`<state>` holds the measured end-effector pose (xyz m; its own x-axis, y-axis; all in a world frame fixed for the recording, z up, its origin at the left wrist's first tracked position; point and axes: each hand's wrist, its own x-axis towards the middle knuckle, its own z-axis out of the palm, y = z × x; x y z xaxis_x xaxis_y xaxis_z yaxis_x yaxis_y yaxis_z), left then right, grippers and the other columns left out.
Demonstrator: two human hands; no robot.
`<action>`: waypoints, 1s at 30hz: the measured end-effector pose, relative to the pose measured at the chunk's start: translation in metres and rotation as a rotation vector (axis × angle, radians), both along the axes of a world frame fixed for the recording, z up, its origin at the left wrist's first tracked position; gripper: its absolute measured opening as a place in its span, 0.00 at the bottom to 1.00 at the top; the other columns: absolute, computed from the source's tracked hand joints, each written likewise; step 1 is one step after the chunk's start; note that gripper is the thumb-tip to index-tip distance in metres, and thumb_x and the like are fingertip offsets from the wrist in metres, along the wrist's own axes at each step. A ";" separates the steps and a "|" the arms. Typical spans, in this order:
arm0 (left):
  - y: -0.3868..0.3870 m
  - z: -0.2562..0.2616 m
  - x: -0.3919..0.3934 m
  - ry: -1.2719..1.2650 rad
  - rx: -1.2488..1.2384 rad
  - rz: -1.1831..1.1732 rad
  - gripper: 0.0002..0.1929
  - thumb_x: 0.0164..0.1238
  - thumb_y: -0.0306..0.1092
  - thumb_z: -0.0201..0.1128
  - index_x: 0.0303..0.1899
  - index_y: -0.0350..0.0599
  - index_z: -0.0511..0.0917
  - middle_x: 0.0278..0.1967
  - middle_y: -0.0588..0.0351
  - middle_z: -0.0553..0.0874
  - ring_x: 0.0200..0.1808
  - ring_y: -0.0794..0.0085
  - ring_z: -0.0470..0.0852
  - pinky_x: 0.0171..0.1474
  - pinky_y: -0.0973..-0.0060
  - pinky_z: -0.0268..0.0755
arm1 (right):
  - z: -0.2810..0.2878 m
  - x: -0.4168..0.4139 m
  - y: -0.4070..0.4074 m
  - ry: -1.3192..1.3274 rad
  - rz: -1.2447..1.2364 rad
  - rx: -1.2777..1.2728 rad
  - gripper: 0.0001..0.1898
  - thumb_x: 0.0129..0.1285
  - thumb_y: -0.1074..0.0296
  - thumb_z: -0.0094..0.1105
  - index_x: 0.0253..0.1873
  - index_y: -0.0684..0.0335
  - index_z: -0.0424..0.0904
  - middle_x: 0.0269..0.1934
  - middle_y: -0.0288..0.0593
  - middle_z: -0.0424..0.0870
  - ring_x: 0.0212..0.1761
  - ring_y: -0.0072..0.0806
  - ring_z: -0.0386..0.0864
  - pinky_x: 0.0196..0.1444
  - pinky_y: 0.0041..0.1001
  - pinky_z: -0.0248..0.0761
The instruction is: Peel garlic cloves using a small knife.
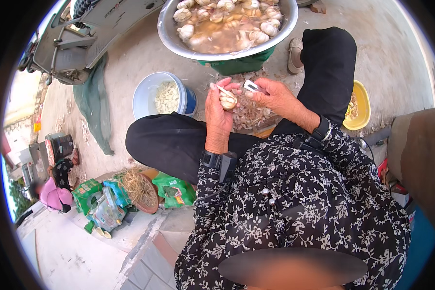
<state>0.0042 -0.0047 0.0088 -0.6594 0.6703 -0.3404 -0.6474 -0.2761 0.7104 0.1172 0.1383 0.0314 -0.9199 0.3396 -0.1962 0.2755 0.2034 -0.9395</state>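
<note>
Between the thumb and fingers of my left hand is a garlic bulb with its stem pointing up. Just to the right, my right hand grips a small white-handled cutting tool, whose exact kind I cannot tell. The tool's tip is apart from the bulb. Ahead of both hands, a wide metal basin holds murky water and many garlic bulbs. Left of my hands, a light blue bucket contains peeled garlic cloves.
Garlic skins litter the ground between my legs. A yellow bowl with scraps lies beyond my right knee. The basin rests on a green support. At far left stand a metal cart, a green cloth and another person.
</note>
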 end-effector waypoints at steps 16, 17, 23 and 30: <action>0.018 0.004 0.028 0.980 -0.558 0.089 0.15 0.77 0.41 0.45 0.42 0.39 0.74 0.30 0.56 0.80 0.30 0.77 0.77 0.35 0.76 0.70 | -0.014 -0.012 -0.021 0.060 -0.005 -0.081 0.10 0.58 0.71 0.51 0.40 0.72 0.75 0.24 0.44 0.80 0.25 0.27 0.80 0.32 0.28 0.74; 0.018 0.000 0.028 1.037 -0.599 0.119 0.15 0.76 0.42 0.46 0.40 0.40 0.74 0.29 0.57 0.79 0.29 0.77 0.75 0.33 0.76 0.69 | -0.019 -0.011 -0.022 0.059 -0.004 -0.080 0.10 0.58 0.71 0.51 0.40 0.72 0.75 0.24 0.44 0.80 0.25 0.27 0.80 0.32 0.28 0.74; 0.017 -0.007 0.031 0.762 -0.468 0.067 0.13 0.74 0.42 0.49 0.40 0.40 0.71 0.27 0.59 0.76 0.25 0.80 0.72 0.28 0.79 0.67 | -0.008 -0.011 -0.019 -0.136 -0.103 -0.459 0.08 0.60 0.71 0.49 0.38 0.69 0.74 0.24 0.40 0.79 0.14 0.22 0.71 0.16 0.22 0.65; 0.021 -0.026 0.031 0.756 -0.346 -0.003 0.10 0.73 0.39 0.51 0.44 0.43 0.67 0.29 0.62 0.74 0.24 0.86 0.68 0.23 0.86 0.62 | -0.012 -0.008 -0.018 -0.132 -0.188 -0.659 0.07 0.61 0.71 0.51 0.38 0.69 0.74 0.22 0.38 0.76 0.11 0.18 0.66 0.09 0.22 0.60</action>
